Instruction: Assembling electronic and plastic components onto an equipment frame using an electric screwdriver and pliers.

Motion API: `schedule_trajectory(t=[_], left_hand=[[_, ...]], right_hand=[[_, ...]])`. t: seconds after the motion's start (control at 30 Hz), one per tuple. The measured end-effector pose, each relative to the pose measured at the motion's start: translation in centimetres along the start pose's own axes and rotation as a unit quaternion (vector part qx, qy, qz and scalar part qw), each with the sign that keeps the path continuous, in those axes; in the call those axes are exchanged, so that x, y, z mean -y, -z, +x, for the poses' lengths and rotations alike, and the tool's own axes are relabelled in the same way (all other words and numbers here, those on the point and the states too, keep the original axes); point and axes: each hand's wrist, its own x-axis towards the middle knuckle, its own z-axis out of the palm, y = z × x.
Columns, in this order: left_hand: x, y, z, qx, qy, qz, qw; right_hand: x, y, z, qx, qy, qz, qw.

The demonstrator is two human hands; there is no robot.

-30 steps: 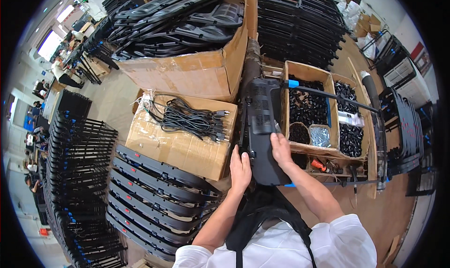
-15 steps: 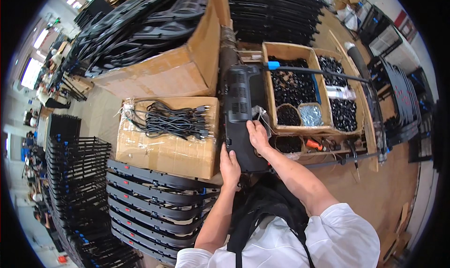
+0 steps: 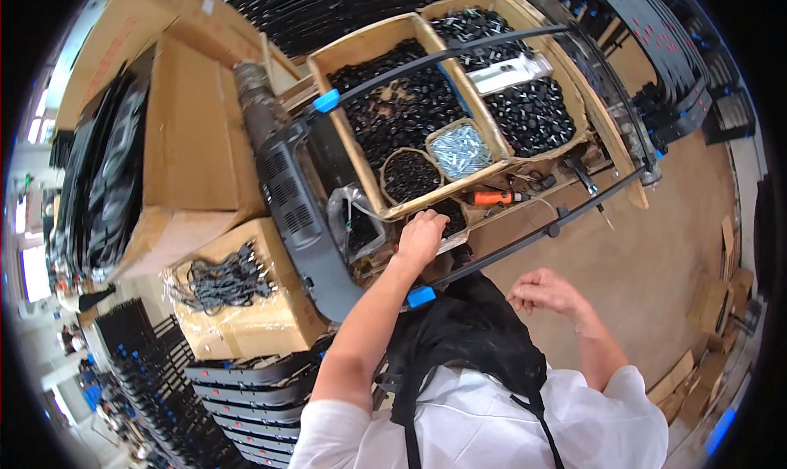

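Note:
My left hand (image 3: pixel 421 236) reaches to a small bin of black parts (image 3: pixel 453 216) at the front of the wooden parts box. Its fingers are bent together at the bin's edge; what they pinch, if anything, is hidden. To the right, my right hand (image 3: pixel 544 291) hangs in the air with curled fingers, the thumb against the index finger; nothing in it can be made out. Left of my left arm lies a long black plastic housing (image 3: pixel 310 238) with vent slots, joined to a black tube frame (image 3: pixel 459 52) with blue clips that spans the parts box.
The wooden parts box (image 3: pixel 370 192) holds black fasteners and silver screws (image 3: pixel 461 151). An orange-handled screwdriver (image 3: pixel 492 198) lies before it. Bundled black cables (image 3: pixel 221 280) rest on a carton (image 3: pixel 246 330) at left, near stacked black panels (image 3: pixel 246 395). A large open carton (image 3: pixel 193 133) stands behind.
Both hands have left the black housing. My left hand has moved to the small bin, and my right hand has drawn back to the right. The view has swung right.

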Motion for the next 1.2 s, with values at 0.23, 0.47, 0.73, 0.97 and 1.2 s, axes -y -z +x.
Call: schedule_trajectory(t=[0.23,0.47,0.73,0.97,1.2], left_hand=[[0.9,-3.9,6.1,0.303,-0.039,0.205,0.93],[1.0,-4.9,6.6,0.372,-0.03,0.231,0.899],[2.7,-4.3,6.7,0.318,0.022,0.093,0.943],[2.2,-3.7,5.8,0.244,-0.128,0.201,0.94],[4.0,-5.3,6.3,0.353,-0.12,0.226,0.9]], right_hand=[[-13.2,4.3,12.2,-0.211,0.074,0.177,0.958],[-8.7,6.8,27.9,-0.325,0.084,0.448,0.829],[-6.2,6.9,32.1,-0.483,0.008,0.418,0.769],[-5.8,9.8,24.8,-0.405,0.196,0.438,0.779],[-9.2,8.0,16.5,-0.139,0.132,0.589,0.785]])
